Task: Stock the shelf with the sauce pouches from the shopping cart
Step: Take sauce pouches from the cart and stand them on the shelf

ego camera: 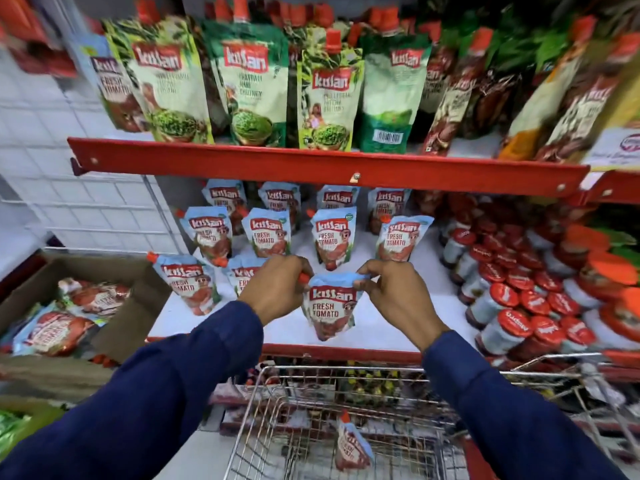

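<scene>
A blue-and-red Kissan Fresh Tomato sauce pouch [329,311] stands upright at the front of the white middle shelf [388,327]. My left hand [277,289] pinches its top left corner by the red cap. My right hand [394,296] pinches its top right corner. Several identical pouches [265,235] stand in rows behind it and to its left. One more pouch [351,445] lies in the wire shopping cart [287,420] below my arms.
Green chutney pouches [256,84] fill the red-edged upper shelf [311,164]. Red-capped jars [512,299] crowd the right of the middle shelf. A cardboard box [131,306] with more pouches sits at the left, beside a white wire grid.
</scene>
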Available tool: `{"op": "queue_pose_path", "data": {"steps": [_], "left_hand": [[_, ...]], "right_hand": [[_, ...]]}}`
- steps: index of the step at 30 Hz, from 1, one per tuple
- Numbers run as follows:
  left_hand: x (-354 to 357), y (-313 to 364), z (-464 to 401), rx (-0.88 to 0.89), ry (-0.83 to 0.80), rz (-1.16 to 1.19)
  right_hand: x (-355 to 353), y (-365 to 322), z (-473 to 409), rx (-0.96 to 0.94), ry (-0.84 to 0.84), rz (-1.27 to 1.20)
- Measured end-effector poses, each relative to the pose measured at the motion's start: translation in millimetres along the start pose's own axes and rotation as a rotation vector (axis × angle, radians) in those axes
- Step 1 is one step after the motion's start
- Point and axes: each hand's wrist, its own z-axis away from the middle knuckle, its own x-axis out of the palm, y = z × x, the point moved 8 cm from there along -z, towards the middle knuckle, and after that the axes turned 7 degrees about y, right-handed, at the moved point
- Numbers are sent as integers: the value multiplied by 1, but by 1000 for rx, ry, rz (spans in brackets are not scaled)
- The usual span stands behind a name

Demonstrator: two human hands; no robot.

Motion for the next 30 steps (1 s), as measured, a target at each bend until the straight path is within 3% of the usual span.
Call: {"op": "queue_pose_path", "data": {"steps": [11, 30], "left_hand": [[28, -16, -44, -38, -31, -13], [36, -19, -49, -32, -49, -50]], "right_hand": [[29, 24, -39, 94, -24, 41], [39, 30, -45, 105, -54, 97]]}}
